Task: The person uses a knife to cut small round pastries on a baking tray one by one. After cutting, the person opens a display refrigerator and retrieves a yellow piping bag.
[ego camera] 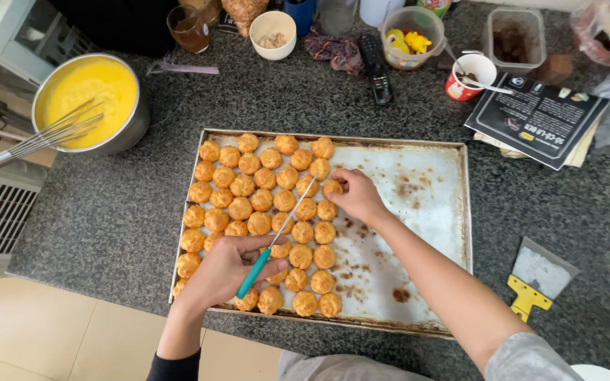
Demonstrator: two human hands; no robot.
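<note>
Here, nearest to you, your left hand [224, 271] is wrapped around the teal handle of a thin knife [277, 236], fingers curled shut on it, the blade slanting up over the golden puffs [262, 219] toward the far side of the tray. Keep that grip low on the handle, as you have it, so the tip stays steady. A little farther out, your right hand [358, 197] pinches one small puff [332, 188] at the right edge of the batch, thumb and fingertips closed on it while it sits on the baking tray [432, 176]. Hold it lightly; these shells look crisp and would likely crush under a hard squeeze. Bring the blade tip to the puff's side rather than its top, and keep your fingertips out of its path. Beyond the tray, at far left, the bowl of yellow cream [90, 99] waits with a whisk [44, 137] resting in it.
</note>
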